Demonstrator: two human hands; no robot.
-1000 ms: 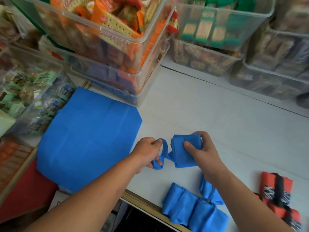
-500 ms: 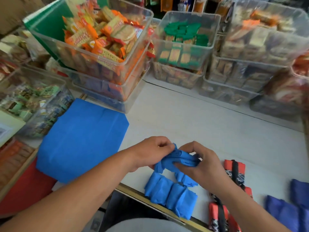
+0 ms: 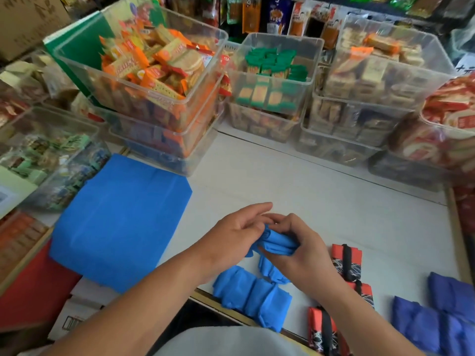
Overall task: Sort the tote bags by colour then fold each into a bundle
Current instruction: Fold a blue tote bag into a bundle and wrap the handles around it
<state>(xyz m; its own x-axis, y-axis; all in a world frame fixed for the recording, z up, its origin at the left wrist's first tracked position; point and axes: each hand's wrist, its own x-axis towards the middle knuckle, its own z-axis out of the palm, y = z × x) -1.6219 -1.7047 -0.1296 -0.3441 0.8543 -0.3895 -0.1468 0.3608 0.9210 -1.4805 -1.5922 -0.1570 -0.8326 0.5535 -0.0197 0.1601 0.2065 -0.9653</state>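
While the half-rolled blue bundle [image 3: 279, 244] is held up just right of the flat blue tote bag [image 3: 120, 217], the head view shows the right hand [image 3: 305, 249] curled round it, thumb and fingers clamping. The left hand [image 3: 235, 235], its fingers nearly straight, presses the bundle's end. I judge the roll needs a firm squeeze while its hanging tail is tucked in, before it joins the finished blue bundles [image 3: 253, 294].

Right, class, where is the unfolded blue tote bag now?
In the head view, the unfolded blue tote bag lies flat at the left end of the white table, just in front of the stacked clear bins and left of the left hand.
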